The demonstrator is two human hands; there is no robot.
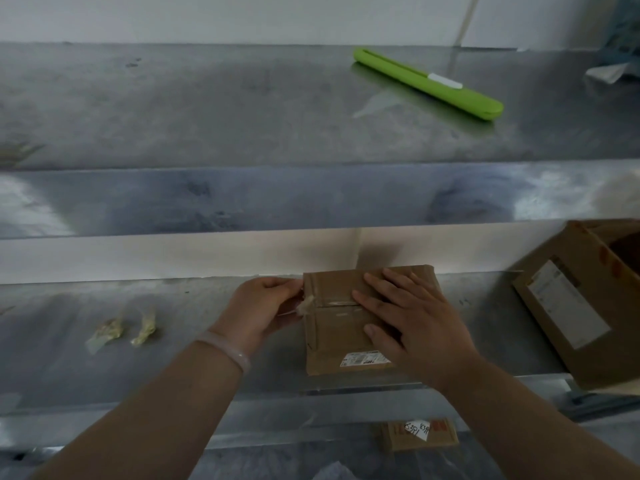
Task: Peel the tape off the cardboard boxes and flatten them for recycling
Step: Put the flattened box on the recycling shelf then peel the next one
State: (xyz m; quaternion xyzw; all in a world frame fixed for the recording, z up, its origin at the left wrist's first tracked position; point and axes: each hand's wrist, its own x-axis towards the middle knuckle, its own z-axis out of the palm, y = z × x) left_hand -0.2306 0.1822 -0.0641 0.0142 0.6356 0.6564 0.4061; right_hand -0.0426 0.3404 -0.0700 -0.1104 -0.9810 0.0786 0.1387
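A small sealed cardboard box point(332, 327) lies on the lower metal shelf point(173, 358), with a white label near its front edge. My right hand point(412, 323) lies flat on its top, fingers spread, pressing it down. At the box's left edge my left hand point(263, 306) pinches a crumpled end of clear tape point(305, 305) that runs along the top seam. Two crumpled strips of peeled tape point(121, 329) lie on the shelf to the left.
A larger open cardboard box point(568, 306) with a white label stands at the right on the shelf. A green cutter point(427, 83) rests on the upper metal shelf. Another small box point(419, 434) with a handwritten label sits below the shelf's front edge.
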